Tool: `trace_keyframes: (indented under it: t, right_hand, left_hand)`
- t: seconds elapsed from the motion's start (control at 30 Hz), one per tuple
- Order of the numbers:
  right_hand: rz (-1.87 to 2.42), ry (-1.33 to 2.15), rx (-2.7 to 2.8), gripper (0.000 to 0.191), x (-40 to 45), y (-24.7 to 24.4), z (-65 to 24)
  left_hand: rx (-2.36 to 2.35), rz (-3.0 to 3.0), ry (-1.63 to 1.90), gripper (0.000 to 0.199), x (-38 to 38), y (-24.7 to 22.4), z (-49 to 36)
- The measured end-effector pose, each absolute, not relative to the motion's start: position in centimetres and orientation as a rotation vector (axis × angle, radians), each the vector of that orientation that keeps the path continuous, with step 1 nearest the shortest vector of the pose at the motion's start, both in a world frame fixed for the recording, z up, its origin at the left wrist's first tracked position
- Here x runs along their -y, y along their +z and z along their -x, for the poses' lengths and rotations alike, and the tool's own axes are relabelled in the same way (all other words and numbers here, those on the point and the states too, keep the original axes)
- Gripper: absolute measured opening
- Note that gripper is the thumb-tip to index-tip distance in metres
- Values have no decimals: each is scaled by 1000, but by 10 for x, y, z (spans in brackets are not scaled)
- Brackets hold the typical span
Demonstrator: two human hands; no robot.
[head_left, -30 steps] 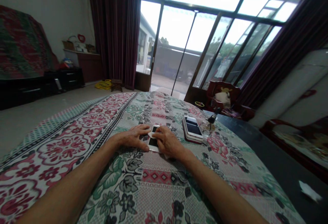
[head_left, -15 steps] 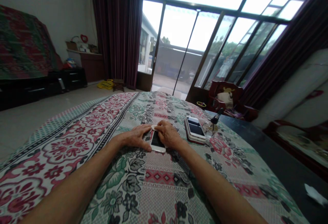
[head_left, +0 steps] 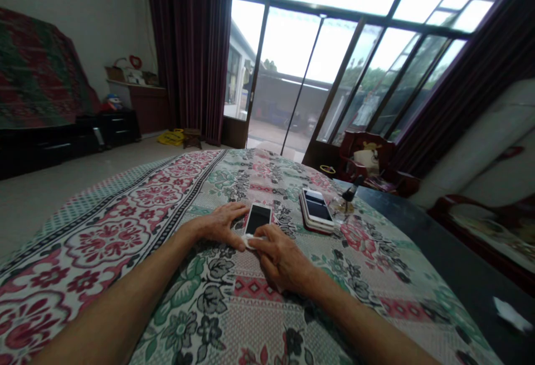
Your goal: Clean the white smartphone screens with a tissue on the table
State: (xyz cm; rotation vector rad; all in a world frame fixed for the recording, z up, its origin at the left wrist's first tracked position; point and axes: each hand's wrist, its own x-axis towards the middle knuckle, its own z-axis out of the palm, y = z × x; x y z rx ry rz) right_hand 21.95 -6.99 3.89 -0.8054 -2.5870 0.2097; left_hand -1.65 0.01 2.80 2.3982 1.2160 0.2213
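A white phone point(head_left: 259, 217) with a dark screen lies on the patterned tablecloth point(head_left: 254, 312). My left hand point(head_left: 223, 224) rests at its left side, thumb and fingers spread apart along the edge. My right hand point(head_left: 279, 252) is at the phone's near end, its fingers closed on a small white cloth or tissue point(head_left: 251, 241) that is pressed against that end. The right fingers partly cover the cloth and the phone's lower edge.
To the right lies a stack of phones point(head_left: 317, 210), with a clear container and a black-topped object point(head_left: 349, 193) beyond it. A white crumpled item point(head_left: 512, 315) sits on the dark surface at the far right. Wooden chairs stand behind.
My right hand has moved toward me with the white cloth, from the phone's far end to its near end, uncovering more of the screen. My left hand has stayed nearly in place.
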Motion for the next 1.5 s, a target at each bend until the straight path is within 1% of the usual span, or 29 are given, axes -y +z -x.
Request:
trace_keyframes:
  t: [0.27,0.43,0.63,0.77,0.9,1.07,1.27,1.37,1.5]
  right_hand:
    - [883,188,2481,31,55,35,-227]
    - [999,117,2405,32,29,30,-236]
    - [1177,71,2327,28,-11,29,-231]
    - [1243,36,2296,29,-23,28,-228]
    - [1147,33,2357,29,-6,30,-233]
    - [981,124,2429,35,39,35,-240]
    - [890,225,2457,36,77,35,-241]
    - [880,265,2432,35,80,33,-241]
    - [881,261,2354,34,61,26,-245]
  left_hand:
    - [-1202,-2435,224,107,0,27,16]
    - [-1224,-2413,224,106,-3,23,16]
    - [-1209,-2422,224,105,-2,25,16]
    - [-1194,-2427,239,104,-1,28,16]
    - [-1212,-2422,235,104,-2,25,16]
    - [-1220,-2418,218,105,-3,23,16]
    - [-1245,-2423,188,101,3,34,12]
    - [-1236,-2421,208,100,5,36,11]
    - [-1223,-2434,236,100,2,31,13]
